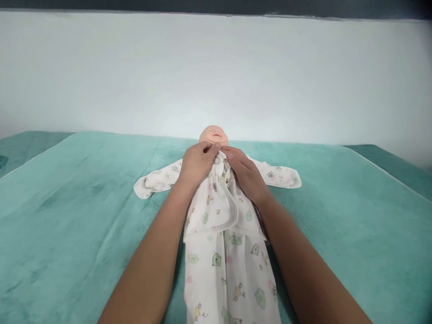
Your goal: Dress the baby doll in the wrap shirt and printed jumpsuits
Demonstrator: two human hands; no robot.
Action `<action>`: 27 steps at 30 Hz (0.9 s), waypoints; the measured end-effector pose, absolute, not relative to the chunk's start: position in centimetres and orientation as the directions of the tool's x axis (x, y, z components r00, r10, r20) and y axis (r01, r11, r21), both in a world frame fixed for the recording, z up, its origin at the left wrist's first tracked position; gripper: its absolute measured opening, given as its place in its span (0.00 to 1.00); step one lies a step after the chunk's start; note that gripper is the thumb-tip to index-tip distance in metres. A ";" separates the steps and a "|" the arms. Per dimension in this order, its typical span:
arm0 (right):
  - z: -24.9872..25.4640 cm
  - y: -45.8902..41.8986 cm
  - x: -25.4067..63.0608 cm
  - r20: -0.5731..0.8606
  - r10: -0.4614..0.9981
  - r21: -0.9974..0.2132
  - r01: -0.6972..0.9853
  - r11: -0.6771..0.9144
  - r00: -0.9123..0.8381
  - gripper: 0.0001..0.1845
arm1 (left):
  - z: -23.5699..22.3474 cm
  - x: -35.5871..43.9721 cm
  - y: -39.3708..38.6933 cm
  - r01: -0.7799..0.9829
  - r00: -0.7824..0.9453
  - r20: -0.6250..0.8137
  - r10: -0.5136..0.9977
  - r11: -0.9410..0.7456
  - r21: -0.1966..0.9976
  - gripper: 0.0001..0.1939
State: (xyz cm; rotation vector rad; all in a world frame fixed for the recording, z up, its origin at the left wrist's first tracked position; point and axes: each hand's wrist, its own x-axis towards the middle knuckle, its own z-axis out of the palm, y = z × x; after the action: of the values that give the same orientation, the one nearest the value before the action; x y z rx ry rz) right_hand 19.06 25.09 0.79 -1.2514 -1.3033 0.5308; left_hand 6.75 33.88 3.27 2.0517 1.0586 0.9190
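A baby doll [213, 133] lies on its back, its head toward the wall. It wears a white baby jacket [211, 211] printed with small animals, over matching trousers [236, 279]. Both sleeves of the jacket stretch out sideways. At the doll's neck, my left hand [199, 162] pinches the jacket's collar between thumb and fingers. My right hand [245, 171] rests on the other side of the collar, its fingers bent in toward the neckline and its thumb on the cloth. The two hands nearly meet below the chin. Whatever lies under the fingertips is hidden.
A green plush cover [337, 225] spreads beneath the doll and out to both sides. Behind its far edge rises a white wall [216, 67], with a dark band along the top. A darker green surface [381, 162] shows at the far right.
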 end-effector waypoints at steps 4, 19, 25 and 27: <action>0.3 25.5 19.3 0.393 0.856 -0.904 0.310 0.294 0.335 0.14 | 3.5 7.2 34.0 0.441 0.403 0.200 0.893 -0.381 0.812 0.14; 0.6 25.6 19.2 0.395 0.839 -0.869 0.449 0.209 0.375 0.12 | 2.7 7.2 34.6 0.350 0.373 0.266 0.889 -0.400 0.847 0.07; 0.6 25.7 19.3 0.386 0.848 -0.855 0.485 0.182 0.362 0.14 | 2.9 7.2 34.5 0.346 0.372 0.285 0.884 -0.416 0.841 0.08; 0.6 25.7 19.3 0.395 0.846 -0.847 0.500 0.184 0.358 0.14 | 2.9 7.3 34.5 0.385 0.371 0.273 0.887 -0.415 0.825 0.09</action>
State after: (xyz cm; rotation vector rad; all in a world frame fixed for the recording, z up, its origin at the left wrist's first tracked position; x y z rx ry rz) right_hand 19.28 25.70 0.61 -1.4682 -1.2898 0.3774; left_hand 7.27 34.53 2.95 1.9662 1.0965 0.9640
